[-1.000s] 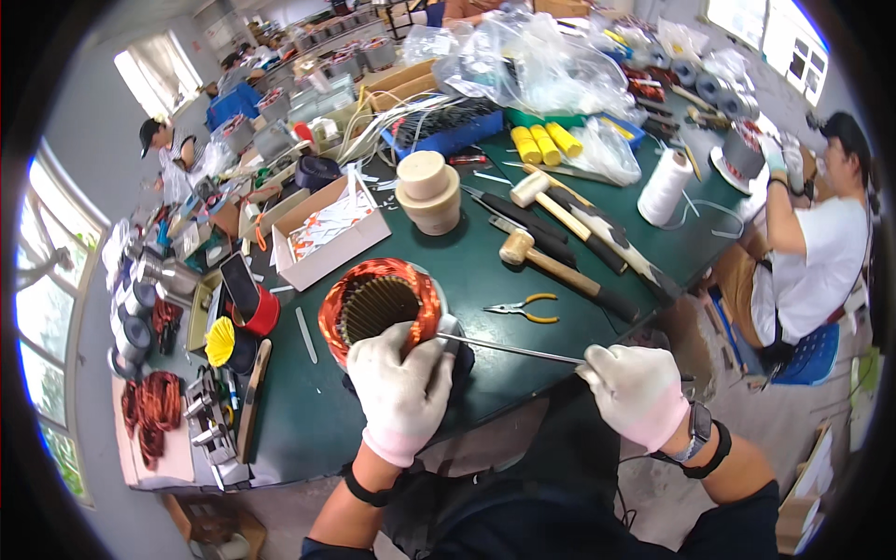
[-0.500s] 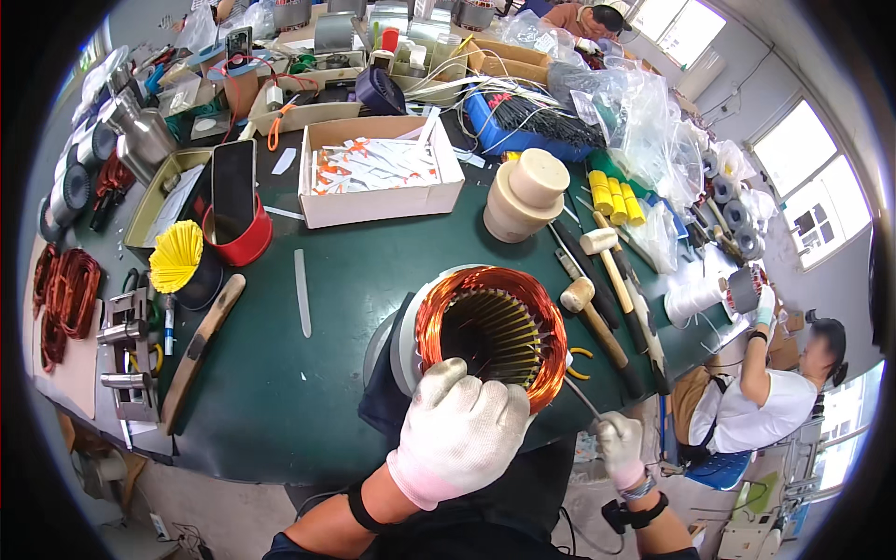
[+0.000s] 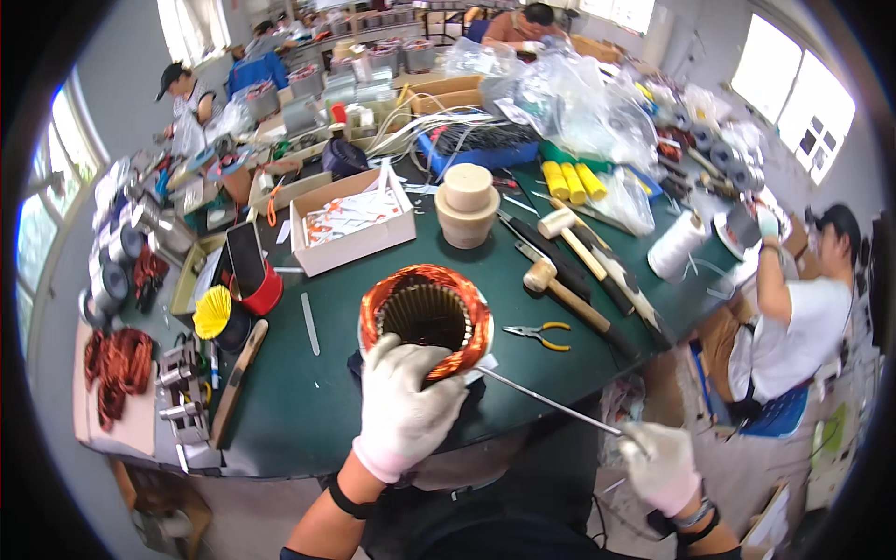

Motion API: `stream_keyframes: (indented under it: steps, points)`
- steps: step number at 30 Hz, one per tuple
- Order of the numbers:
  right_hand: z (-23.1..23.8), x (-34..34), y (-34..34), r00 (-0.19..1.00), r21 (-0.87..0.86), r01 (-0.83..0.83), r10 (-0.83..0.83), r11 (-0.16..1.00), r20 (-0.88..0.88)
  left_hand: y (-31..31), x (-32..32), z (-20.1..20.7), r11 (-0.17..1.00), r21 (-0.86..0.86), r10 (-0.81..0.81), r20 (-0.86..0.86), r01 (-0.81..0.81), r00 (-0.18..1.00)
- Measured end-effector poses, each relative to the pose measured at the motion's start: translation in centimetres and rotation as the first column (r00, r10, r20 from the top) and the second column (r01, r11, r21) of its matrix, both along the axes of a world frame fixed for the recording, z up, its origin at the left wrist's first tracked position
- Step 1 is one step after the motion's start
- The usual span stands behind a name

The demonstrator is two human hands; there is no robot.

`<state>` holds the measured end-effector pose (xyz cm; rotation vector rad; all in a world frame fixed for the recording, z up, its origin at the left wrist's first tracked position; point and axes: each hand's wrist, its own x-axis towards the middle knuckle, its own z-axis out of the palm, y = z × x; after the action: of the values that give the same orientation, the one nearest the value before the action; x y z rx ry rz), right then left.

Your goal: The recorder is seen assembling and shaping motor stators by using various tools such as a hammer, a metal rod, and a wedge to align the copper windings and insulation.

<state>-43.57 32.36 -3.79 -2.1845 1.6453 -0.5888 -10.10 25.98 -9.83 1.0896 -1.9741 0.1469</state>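
Note:
A motor stator point(image 3: 380, 291) stands on the table's near side, its opening facing up, with a ring of orange copper winding round the rim and slots lining the bore. My left hand point(image 3: 406, 406), in a white work glove, is closed over the near edge of the winding, fingers curled toward the opening. My gloved right hand point(image 3: 661, 467) is off to the right beyond the table edge, gripping a long thin metal rod point(image 3: 551, 401). The rod slants up and left to the stator's lower right side; whether its tip touches the stator I cannot tell.
Yellow-handled pliers point(image 3: 537, 334), wooden mallets point(image 3: 579, 297) and a cream stepped block point(image 3: 467, 210) lie around the stator. Behind is a carton of white strips point(image 3: 355, 238). A wooden stick point(image 3: 238, 385) is at left. A co-worker point(image 3: 793, 308) sits at right beside a white spool point(image 3: 677, 245).
The view has tilted up, showing more of the room. My right hand has drawn away from the stator to the right, exposing more rod. My left hand stays on the winding.

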Motion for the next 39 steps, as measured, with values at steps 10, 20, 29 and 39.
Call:
stream_keyframes:
  steps: [10, 20, 29, 39]
  points:
    - [-0.5, -6.7, -1.2, 0.996, -0.115, 0.055, -0.047, 0.992, 0.078, 0.2, -6.3, 0.8, 0.950, -0.063, 0.312, 0.191, -0.305, 0.931]
    - [-1.3, -7.6, -1.6, 0.991, -0.228, -0.092, 0.067, 0.969, -0.116, 1.8, -5.7, -0.1, 0.941, 0.043, 0.330, 0.092, -0.335, 0.940]
    - [-1.0, -7.0, -2.3, 0.985, -0.327, -0.118, 0.067, 0.938, -0.162, 1.5, -7.5, -0.8, 0.916, -0.019, 0.401, 0.063, -0.400, 0.914]
    - [1.6, -3.3, -1.6, 0.839, -0.435, -0.259, -0.022, 0.862, -0.543, 1.1, -7.0, -1.1, 0.896, -0.059, 0.444, 0.070, -0.441, 0.893]
